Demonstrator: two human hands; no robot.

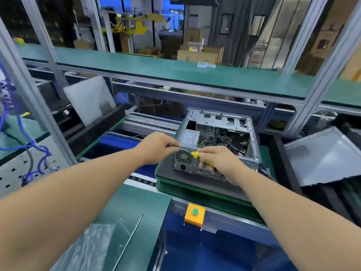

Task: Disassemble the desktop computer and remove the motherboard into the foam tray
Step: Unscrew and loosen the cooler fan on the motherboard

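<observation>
Both forearms reached forward over the desk, meeting at the near face of the desktop computer. The left hand was held knuckles-up, its fingertips pinching the thin metal shaft of a screwdriver close to the tip. The right hand was curled around the yellow handle of the same screwdriver, fingers wrapped beneath it, thumb side up. The shaft ran between the two hands, just above the round fan grille on the case's near panel.

The desktop computer lay on its side with the cover off, open side up, on a dark pad atop a green tray at the far edge of the desk, on the conveyor line. Its bare metal frame showed a silver power supply at the near left and a tangle of black cables over the motherboard on the right. The near panel carried a power socket below the fan grille.

A perforated metal side panel leaned well apart to the right. An orange box with a green button sat on the desk's front rail.
</observation>
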